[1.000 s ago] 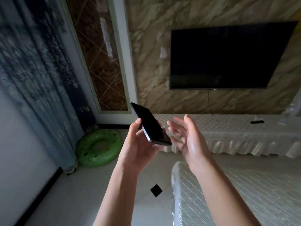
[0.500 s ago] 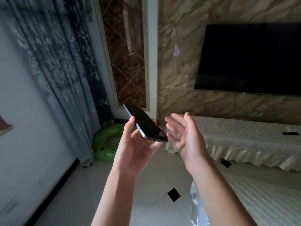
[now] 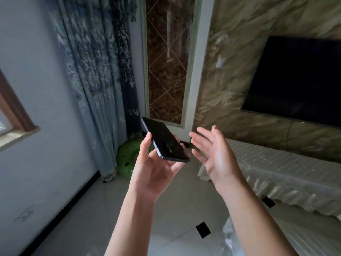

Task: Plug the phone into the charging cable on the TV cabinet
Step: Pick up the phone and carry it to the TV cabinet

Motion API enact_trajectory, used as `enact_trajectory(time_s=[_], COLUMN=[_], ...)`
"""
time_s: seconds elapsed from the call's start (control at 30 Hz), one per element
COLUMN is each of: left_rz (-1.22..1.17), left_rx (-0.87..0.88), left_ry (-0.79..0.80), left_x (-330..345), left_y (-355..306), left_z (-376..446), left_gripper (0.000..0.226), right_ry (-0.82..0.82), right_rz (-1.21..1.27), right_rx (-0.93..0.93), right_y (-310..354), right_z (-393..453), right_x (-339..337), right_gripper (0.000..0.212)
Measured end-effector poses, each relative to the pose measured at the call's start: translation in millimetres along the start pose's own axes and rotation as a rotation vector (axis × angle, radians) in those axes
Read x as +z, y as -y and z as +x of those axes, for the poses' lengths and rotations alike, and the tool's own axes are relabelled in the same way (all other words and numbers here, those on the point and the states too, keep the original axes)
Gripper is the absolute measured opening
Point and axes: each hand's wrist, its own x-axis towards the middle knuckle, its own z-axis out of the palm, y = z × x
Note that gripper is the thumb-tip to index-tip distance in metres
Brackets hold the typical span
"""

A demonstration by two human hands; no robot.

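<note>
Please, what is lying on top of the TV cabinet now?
A pale quilted cover with a frilled edge lies over the TV cabinet. On its visible part, no charging cable shows. The right hand hides its near corner, and its right part is out of view.

The phone (image 3: 164, 140) is black. The curtain (image 3: 96, 71) is blue with a floral pattern. The swim ring (image 3: 127, 159) is green.

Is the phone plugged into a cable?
No, the phone rests in the left hand with no cable attached.
</note>
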Motion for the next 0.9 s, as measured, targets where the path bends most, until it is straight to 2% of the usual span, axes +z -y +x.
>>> enact_trajectory(time_s=[0.3,0.5,0.9], left_rz=[-0.02,-0.024,-0.184], left_rx=[-0.046,-0.107,-0.194], left_ry=[0.0,0.005,0.047], left_x=[-6,2,40], left_y=[13,39,79], left_z=[57,146,313], left_gripper=[0.053,0.058,0.064], right_ry=[-0.028,-0.09,-0.121], right_rz=[0.081,0.146,0.163], right_rx=[0.019,0.03,0.0], right_y=[-7,-3,45], right_z=[52,127,264], right_x=[-30,-80,-167], right_gripper=[0.045,0.038,0.046])
